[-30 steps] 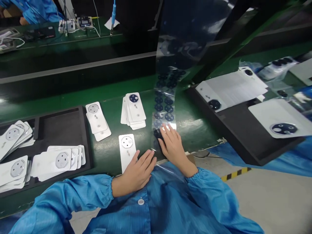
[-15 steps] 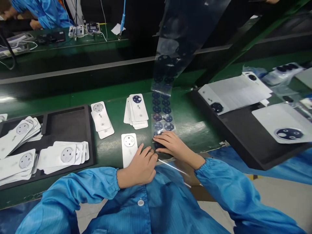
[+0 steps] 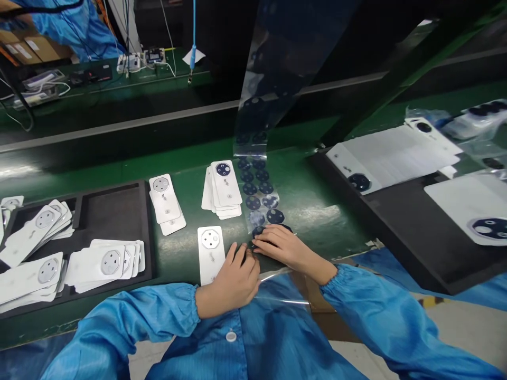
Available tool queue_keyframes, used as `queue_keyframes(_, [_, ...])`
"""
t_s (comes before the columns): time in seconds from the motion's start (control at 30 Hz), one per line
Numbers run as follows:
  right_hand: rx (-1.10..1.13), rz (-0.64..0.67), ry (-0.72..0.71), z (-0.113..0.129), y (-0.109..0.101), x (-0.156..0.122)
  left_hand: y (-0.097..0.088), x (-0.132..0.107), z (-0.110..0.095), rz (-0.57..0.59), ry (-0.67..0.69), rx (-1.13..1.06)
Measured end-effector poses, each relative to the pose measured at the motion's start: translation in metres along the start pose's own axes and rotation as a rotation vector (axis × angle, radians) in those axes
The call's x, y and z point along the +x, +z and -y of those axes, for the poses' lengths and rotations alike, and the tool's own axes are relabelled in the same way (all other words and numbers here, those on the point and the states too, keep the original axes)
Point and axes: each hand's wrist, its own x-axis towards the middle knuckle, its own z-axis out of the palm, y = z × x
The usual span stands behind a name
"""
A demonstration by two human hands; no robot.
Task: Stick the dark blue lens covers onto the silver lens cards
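Observation:
A clear film strip with two rows of dark blue round stickers [image 3: 265, 187] runs down the green table to my hands. My right hand [image 3: 291, 250] rests over its near end, fingers close together and bent onto the film. To its left, my left hand [image 3: 233, 282] has its fingers curled down at the strip's near edge, fingertips partly hidden. Just left of that hand lies a white phone-shaped card [image 3: 209, 258] with a pale octagonal patch, its lower corner covered by the hand. Beyond it sits a stack of white cards [image 3: 227, 190], the top one bearing a dark round sticker.
Two more white cards [image 3: 166, 203] overlap farther left. A black tray [image 3: 114, 208] holds several card piles. At right, another black tray [image 3: 412, 227] carries large white panels [image 3: 396, 153] with dark round parts. Cables and small devices [image 3: 129, 63] stand on the far bench, near a person's blue sleeve.
The camera view has shifted slightly, so the table sits lower in the picture. My hands stay at the strip's near end. The clear film below them now curves differently.

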Motion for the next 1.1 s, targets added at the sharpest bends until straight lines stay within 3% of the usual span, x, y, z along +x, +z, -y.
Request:
queue_keyframes(0.33, [0.089,-0.076,0.064,-0.001,0.001,0.014,0.002,0.007,0.016,-0.16,-0.126,-0.172])
queue_keyframes(0.6, [0.046,-0.172,-0.043,-0.001,-0.002,0.009,0.011,0.012,0.019,-0.12,-0.106,-0.254])
queue_keyframes(0.83, [-0.043,-0.165,-0.119,-0.003,-0.013,0.009,0.016,0.012,0.019,-0.136,-0.116,-0.247])
queue_keyframes(0.93, [0.005,-0.14,-0.058,-0.003,-0.007,0.01,0.016,0.011,0.019,-0.126,-0.123,-0.236])
queue_keyframes(1.1, [0.165,0.051,0.166,0.003,-0.007,0.021,0.016,0.011,0.021,-0.097,-0.123,-0.224])
